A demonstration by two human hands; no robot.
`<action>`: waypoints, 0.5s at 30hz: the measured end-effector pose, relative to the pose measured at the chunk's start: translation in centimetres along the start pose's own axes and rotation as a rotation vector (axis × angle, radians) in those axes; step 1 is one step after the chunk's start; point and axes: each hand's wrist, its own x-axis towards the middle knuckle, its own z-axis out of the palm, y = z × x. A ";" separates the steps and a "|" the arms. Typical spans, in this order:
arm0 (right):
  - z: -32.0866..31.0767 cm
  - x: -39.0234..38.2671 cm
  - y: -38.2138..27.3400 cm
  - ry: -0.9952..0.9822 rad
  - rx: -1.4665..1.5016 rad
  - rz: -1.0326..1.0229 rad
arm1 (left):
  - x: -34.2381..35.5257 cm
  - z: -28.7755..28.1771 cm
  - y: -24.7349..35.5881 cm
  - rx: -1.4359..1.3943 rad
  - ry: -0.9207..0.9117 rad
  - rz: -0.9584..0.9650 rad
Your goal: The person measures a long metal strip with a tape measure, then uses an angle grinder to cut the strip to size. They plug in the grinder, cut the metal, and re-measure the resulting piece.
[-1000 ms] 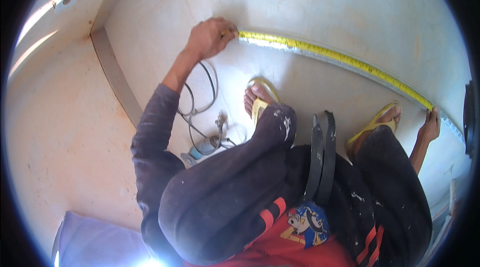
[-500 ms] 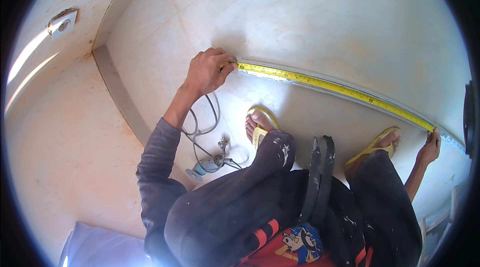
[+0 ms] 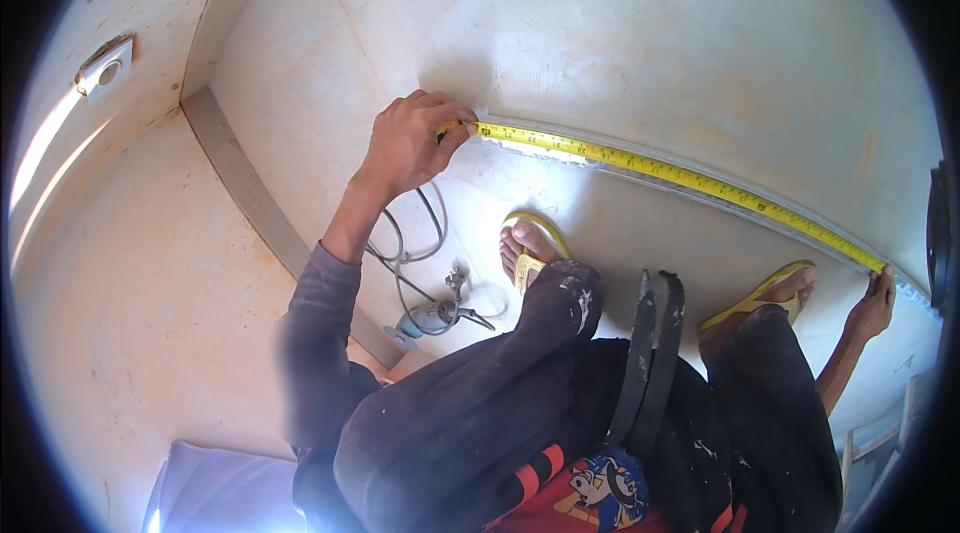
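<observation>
A yellow tape measure blade (image 3: 650, 165) is stretched over a long, narrow pale strip (image 3: 912, 295) lying on the floor. My left hand (image 3: 410, 138) pinches one end of the blade between thumb and fingers, at the strip's left end. Far to the right, my right hand (image 3: 874, 305) is closed on the blade close to the strip's other end. The blade runs nearly flat between both hands. Whether a tape case sits in either hand is hidden.
An angle grinder (image 3: 430, 318) with a looped grey cable (image 3: 400, 258) lies left of my feet in yellow flip-flops (image 3: 530, 251). Skirting (image 3: 240, 183) follows the left wall, which holds a socket (image 3: 105, 70). A purple cloth (image 3: 220, 483) is at lower left, a dark object (image 3: 938, 233) far right.
The view has shifted slightly, and my right hand sits a little farther right and lower. Both hands keep hold of the tape blade.
</observation>
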 end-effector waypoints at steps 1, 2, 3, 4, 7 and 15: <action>0.0 0.0 -0.1 -0.002 0.000 -0.004 | 0.1 -0.1 0.1 -0.003 -0.010 -0.008; 0.0 0.0 -0.2 -0.005 -0.001 -0.009 | 0.1 -0.1 0.1 -0.006 -0.020 -0.017; 0.1 0.0 -0.3 -0.002 0.000 -0.005 | 0.1 0.0 0.0 -0.003 -0.016 -0.010; 0.3 -0.2 -0.5 0.001 0.001 -0.001 | 0.1 0.0 -0.1 0.000 -0.011 -0.002; 0.4 -0.2 -0.6 0.013 -0.009 -0.001 | 0.1 0.0 0.0 -0.001 -0.006 0.004; 0.0 0.2 -0.2 0.003 -0.060 -0.025 | 0.2 0.0 0.0 -0.008 0.008 0.019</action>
